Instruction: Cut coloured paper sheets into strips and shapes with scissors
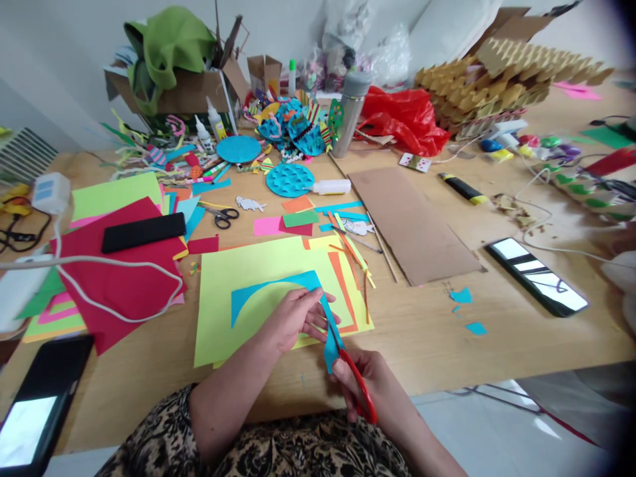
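Note:
My left hand (298, 318) pinches a piece of blue paper (263, 289) that has a curved inner edge. The paper's left part stretches over the yellow-green sheets (218, 331), and its right part hangs down toward the table's front edge. My right hand (372, 381) is closed around the red handles of a pair of scissors (355, 377). The scissors' blades lie along the blue paper's lower right strip, just below my left fingers. Orange paper (342, 291) shows among the sheets under my left hand.
Brown cardboard (412, 225) lies right of the sheets, with a phone (536, 275) farther right. Black-handled scissors (223, 216), a glue bottle (330, 187) and blue discs (238, 150) lie behind. Red paper (119, 285) under a white cable is at left. A grey flask (350, 112) stands at the back.

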Demonstrator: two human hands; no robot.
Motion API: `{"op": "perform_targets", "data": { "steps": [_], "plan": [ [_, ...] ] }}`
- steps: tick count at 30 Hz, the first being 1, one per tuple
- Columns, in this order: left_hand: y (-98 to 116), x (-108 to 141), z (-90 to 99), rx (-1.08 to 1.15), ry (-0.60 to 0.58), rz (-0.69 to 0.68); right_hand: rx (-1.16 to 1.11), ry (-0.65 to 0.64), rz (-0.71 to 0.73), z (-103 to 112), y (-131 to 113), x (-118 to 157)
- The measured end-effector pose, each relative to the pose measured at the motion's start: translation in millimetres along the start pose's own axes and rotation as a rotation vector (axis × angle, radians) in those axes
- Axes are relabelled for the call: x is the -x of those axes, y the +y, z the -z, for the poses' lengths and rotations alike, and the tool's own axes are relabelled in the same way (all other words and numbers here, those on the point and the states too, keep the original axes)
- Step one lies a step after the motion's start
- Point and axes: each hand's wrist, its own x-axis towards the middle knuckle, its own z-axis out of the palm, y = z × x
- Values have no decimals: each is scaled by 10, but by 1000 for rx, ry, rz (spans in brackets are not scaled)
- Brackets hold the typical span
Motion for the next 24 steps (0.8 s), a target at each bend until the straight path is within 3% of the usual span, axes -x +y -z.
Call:
{"op": "perform_targets", "data": {
  "steps": [7, 17, 24],
  "plan": [
    [22, 6, -49, -127, 129, -12, -74, -42, -29, 7, 10, 27],
    [-19, -28, -19, -160, 54, -27, -40, -9, -23, 4, -11, -5],
    [-56, -26, -24, -162, 49, -50, 104, 106, -49, -39, -4, -5]
  ]
}}
